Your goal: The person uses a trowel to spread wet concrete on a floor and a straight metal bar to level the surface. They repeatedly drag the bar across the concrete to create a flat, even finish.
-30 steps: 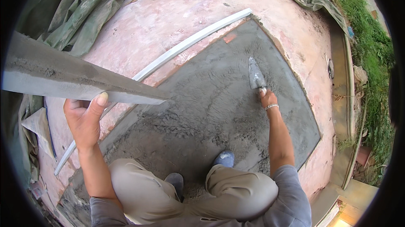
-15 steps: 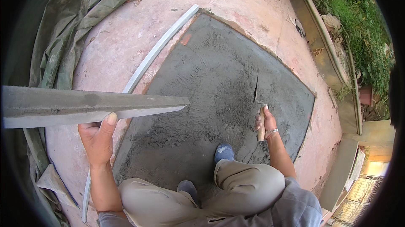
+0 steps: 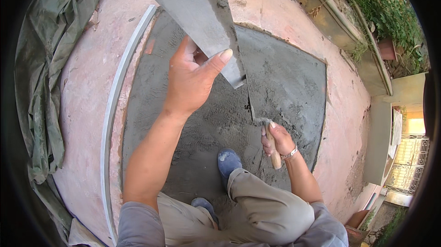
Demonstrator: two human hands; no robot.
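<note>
My left hand (image 3: 193,77) grips a long, wide straightedge bar (image 3: 188,3), grey and smeared with wet mortar, which rises tilted toward the top of the view. My right hand (image 3: 278,139) is closed round the wooden handle of a trowel (image 3: 274,153). The trowel's blade is edge-on at the lower end of the bar and seems to touch it. Beneath both hands is a patch of wet grey cement (image 3: 289,90) with rough, stippled texture, bordered by pink flooring. My blue shoes (image 3: 227,162) rest on the grey surface at the lower middle.
A pale metal strip (image 3: 115,100) lies along the patch's left border on the pink floor (image 3: 82,104). A crumpled green tarp (image 3: 41,86) runs down the far left. At right are a low wall (image 3: 376,127), plants (image 3: 376,12), a flowerpot (image 3: 386,49) and a metal gate (image 3: 406,159).
My left hand and bar have swung right and upward from the left side, bringing the bar's end against the trowel. The trowel has turned edge-on. The view has rotated.
</note>
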